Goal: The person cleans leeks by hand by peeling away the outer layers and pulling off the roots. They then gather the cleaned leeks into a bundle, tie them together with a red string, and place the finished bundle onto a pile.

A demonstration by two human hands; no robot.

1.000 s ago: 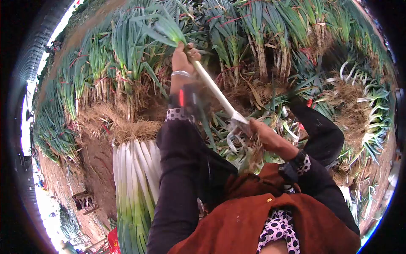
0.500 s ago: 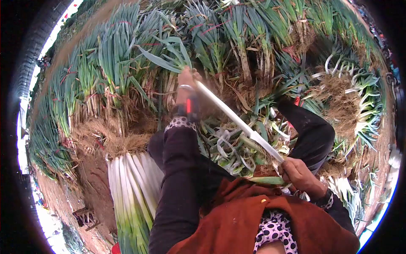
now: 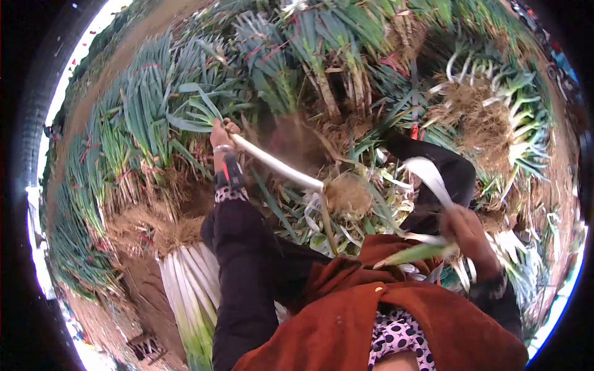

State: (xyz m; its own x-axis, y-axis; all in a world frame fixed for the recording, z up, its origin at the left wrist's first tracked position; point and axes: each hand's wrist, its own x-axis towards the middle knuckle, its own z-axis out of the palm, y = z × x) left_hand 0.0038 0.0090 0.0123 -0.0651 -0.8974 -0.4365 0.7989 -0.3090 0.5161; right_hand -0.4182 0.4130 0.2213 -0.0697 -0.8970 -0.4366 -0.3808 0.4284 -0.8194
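My left hand [image 3: 224,133] is closed round the upper part of a large green onion [image 3: 278,164]. Its green leaves fan out beyond my fist, and its white stalk slants down to the right. The lower end of the stalk is right beside a brown clump of roots [image 3: 348,196]. My right hand [image 3: 468,232], smeared by motion, is closed on a peeled onion leaf [image 3: 428,179] whose pale strip sticks up in a blurred curve. A green leaf piece [image 3: 413,254] lies against that hand, over my lap.
Tied bundles of green onions [image 3: 148,111] stand along the far side and left. Cleaned white stalks [image 3: 185,278] lie at lower left. More onions, roots inward, ring a pile [image 3: 476,123] at right. Peeled scraps [image 3: 315,213] cover the ground between my legs.
The white strip has come away from the stalk and moved right and up with my right hand. My left hand has shifted left, still holding the onion. The whole view has turned slightly.
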